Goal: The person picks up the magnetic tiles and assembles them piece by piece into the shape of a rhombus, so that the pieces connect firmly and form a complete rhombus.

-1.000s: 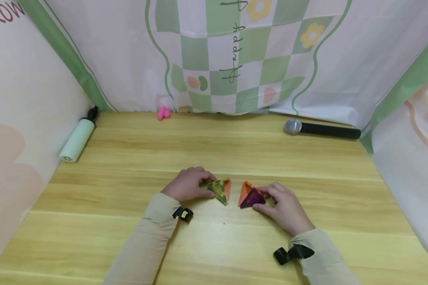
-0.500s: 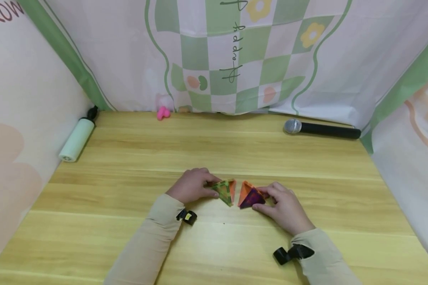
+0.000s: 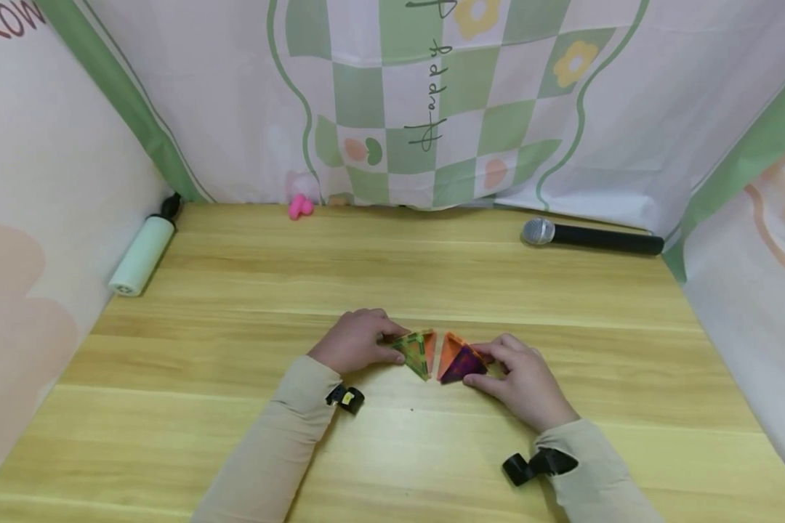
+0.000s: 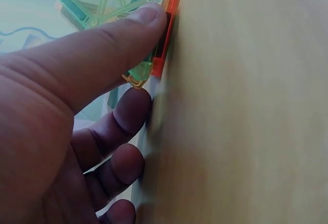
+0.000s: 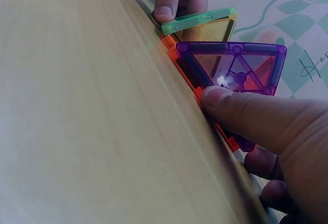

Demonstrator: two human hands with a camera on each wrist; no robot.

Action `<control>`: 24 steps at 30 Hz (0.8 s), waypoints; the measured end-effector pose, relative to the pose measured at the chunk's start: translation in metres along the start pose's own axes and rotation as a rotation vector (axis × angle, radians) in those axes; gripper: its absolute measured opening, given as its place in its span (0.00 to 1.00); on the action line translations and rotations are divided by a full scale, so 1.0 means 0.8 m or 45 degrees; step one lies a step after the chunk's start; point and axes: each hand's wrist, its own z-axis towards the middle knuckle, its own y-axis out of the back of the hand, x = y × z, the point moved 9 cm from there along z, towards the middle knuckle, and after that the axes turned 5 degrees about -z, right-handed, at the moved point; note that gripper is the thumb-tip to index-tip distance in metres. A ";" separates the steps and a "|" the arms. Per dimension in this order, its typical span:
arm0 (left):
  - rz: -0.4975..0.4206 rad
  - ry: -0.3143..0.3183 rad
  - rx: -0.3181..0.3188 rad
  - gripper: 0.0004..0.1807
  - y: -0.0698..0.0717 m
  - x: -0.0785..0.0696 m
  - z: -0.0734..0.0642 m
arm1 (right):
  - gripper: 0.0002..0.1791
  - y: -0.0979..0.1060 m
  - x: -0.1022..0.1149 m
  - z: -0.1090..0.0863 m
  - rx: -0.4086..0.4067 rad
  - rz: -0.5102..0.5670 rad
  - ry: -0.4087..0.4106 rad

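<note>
Two small pyramids of see-through magnetic tiles stand on the table, a narrow gap between them in the head view. My left hand (image 3: 358, 340) pinches the left pyramid (image 3: 415, 356), which shows green and orange faces; in the left wrist view the thumb presses its green tile (image 4: 110, 1) above a red-orange base tile. The right pyramid (image 3: 460, 361), with orange and purple faces, is held between the thumb and fingers of my right hand (image 3: 523, 378). The right wrist view has the thumb on its purple tile (image 5: 241, 75). Some fingertips are hidden behind the pyramids.
On the wooden table (image 3: 392, 457), a black microphone (image 3: 595, 238) lies at the back right. A pink object (image 3: 299, 208) sits at the back edge. At the left lies a pale green hand pump (image 3: 144, 254). Printed cloth (image 3: 432, 109) hangs behind.
My left hand has slid the green-and-orange pyramid to the right, narrowing the gap to the purple-and-orange one. The right hand and its pyramid have stayed nearly in place.
</note>
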 end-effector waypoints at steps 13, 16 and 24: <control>0.012 -0.007 0.001 0.24 -0.002 0.002 0.002 | 0.27 0.000 0.001 0.000 -0.008 -0.004 0.017; 0.014 -0.011 -0.001 0.25 -0.002 0.002 0.002 | 0.27 0.000 0.001 0.000 -0.007 -0.007 0.019; 0.037 -0.026 0.003 0.25 -0.006 0.002 0.003 | 0.26 -0.001 0.001 0.000 -0.008 0.003 0.022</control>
